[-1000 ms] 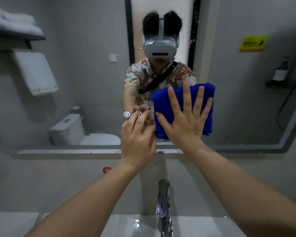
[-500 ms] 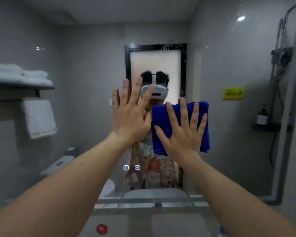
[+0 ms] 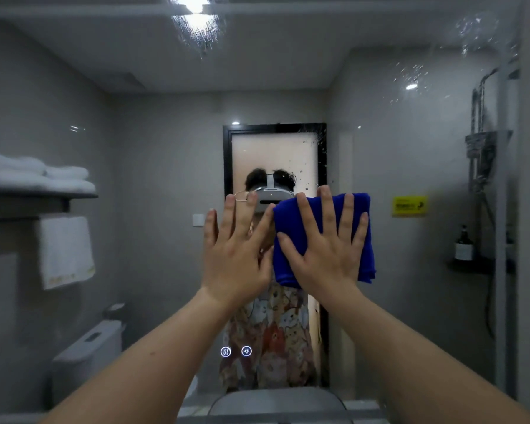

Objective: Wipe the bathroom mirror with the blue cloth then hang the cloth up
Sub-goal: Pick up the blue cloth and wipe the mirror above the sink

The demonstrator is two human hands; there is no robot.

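Observation:
The bathroom mirror (image 3: 153, 123) fills almost the whole view, with water spots near its top and upper right. A folded blue cloth (image 3: 291, 218) lies flat against the glass at centre. My right hand (image 3: 326, 255) presses on the cloth with fingers spread wide. My left hand (image 3: 236, 255) is flat on the bare glass just left of the cloth, fingers spread, holding nothing. Its index finger edge sits close to the cloth's left side.
Reflected in the mirror: a shelf with folded white towels (image 3: 37, 175), a hanging white towel (image 3: 65, 250), a toilet (image 3: 86, 353), a shower fitting (image 3: 484, 148) and a bottle (image 3: 463, 244). Two lit touch buttons (image 3: 236, 351) glow low on the glass.
Both hands and the cloth have gone from low on the mirror, just above its bottom edge and the tap, up to the middle of the glass. The view has tilted upward with them.

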